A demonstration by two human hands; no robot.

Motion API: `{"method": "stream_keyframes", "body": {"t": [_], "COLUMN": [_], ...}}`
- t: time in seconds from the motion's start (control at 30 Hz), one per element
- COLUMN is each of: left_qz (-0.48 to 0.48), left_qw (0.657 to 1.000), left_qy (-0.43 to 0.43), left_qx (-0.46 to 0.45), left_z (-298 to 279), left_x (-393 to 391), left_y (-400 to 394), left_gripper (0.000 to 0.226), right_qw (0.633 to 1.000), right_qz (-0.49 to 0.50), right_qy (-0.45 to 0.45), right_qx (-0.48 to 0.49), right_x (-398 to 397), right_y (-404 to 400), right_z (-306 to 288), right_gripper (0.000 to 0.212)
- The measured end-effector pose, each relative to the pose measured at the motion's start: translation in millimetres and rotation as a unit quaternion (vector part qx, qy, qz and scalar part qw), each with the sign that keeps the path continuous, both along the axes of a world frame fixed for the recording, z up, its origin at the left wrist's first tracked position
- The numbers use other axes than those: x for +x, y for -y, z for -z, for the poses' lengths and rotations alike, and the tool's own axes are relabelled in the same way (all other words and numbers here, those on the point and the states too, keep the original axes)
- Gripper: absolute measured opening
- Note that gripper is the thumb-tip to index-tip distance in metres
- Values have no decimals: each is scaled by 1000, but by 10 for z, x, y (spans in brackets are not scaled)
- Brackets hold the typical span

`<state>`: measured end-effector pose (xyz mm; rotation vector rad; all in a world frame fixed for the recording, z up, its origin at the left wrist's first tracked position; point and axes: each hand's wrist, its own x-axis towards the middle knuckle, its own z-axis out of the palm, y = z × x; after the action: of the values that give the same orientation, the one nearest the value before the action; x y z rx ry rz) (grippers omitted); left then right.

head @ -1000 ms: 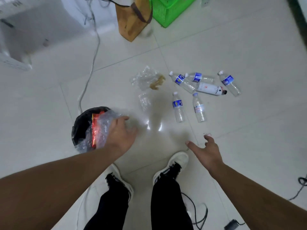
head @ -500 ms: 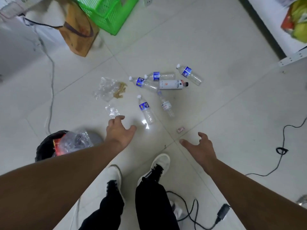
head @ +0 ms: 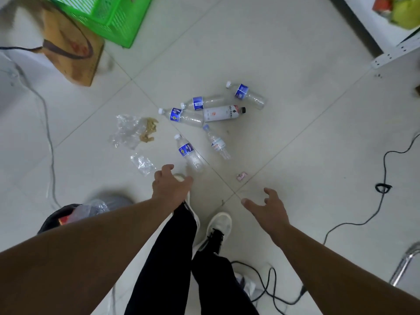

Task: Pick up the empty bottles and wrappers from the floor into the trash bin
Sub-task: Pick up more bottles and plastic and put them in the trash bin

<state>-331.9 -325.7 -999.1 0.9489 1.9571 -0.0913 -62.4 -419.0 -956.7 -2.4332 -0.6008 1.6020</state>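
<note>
Left hand (head: pixel 171 189) out over the floor, fingers loosely spread and lightly curled, gripping nothing. Right hand (head: pixel 267 209) out too, thumb wide, fingers relaxed and apart, holding nothing either.

Just beyond the left fingertips: nearest bottle (head: pixel 189 153), clear with a blue label, lying flat, cap pointing away. Slightly left of those same fingertips, small clear wrapper (head: pixel 142 163), crumpled, close but not touched. Further ahead and left, big clear wrapper (head: pixel 127 131) with brownish scraps (head: pixel 148 130) at its right edge.

Ahead of the gap between both hands: slim bottle (head: pixel 217 144), white label, lying at an angle. Past it, a cluster, well out from either set of fingers: blue-label bottle (head: pixel 181 116), second blue-label bottle (head: pixel 203 102) and white bottle (head: pixel 223 113) with dark cap, packed together and seemingly touching. Far bottle (head: pixel 246 94) just off to the right of the group.

Just ahead of the right fingertips, tiny pink scrap (head: pixel 241 176) on the tile.

Back behind the left hand, beside the forearm: trash bin (head: pixel 53 218), black liner, clear plastic and something red poking out on top.

Far ahead of the left fingers, green crate (head: pixel 106 17) and brown paper bag (head: pixel 72 55). Black cable (head: pixel 384 187) off right of the right hand.
</note>
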Motion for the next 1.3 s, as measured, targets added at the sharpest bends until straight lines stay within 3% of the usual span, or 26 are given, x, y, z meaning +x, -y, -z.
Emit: {"method": "stream_keyframes", "body": {"t": [0.17, 0.33, 0.53, 0.63, 0.73, 0.8, 0.9, 1.07, 1.3], "left_qz": [-5, -15, -80, -132, -182, -214, -241, -223, -252], "left_qw": [1000, 999, 995, 989, 979, 968, 967, 973, 966], "left_qy": [16, 10, -39, -62, -95, -128, -86, -49, -33], "left_qx": [-24, -29, -35, -30, -21, 0, 8, 23, 49], "left_z": [309, 885, 2119, 2801, 3278, 3451, 3446, 2835, 1813], "left_x": [8, 110, 361, 461, 545, 572, 558, 383, -138], "left_y": [-244, -374, -529, -608, -637, -652, -614, -453, -452], "left_gripper": [84, 87, 102, 107, 95, 70, 50, 67, 63], "right_qw": [999, 998, 998, 996, 991, 984, 975, 982, 970], "right_qz": [28, 11, -29, -52, -73, -113, -174, -132, -190], "right_qy": [-3, -6, 31, 56, 107, 136, 134, 136, 149], "right_qx": [-24, -57, -48, -45, -22, 24, 27, -8, 0], "right_x": [-86, -147, -34, 66, 100, 86, 69, 190, 206], "right_y": [-239, -361, -487, -514, -427, -326, -207, -283, -872], "right_z": [345, 1092, 2463, 3212, 3711, 3878, 3867, 3229, 2198], "right_gripper": [97, 93, 77, 80, 59, 35, 19, 19, 25]}}
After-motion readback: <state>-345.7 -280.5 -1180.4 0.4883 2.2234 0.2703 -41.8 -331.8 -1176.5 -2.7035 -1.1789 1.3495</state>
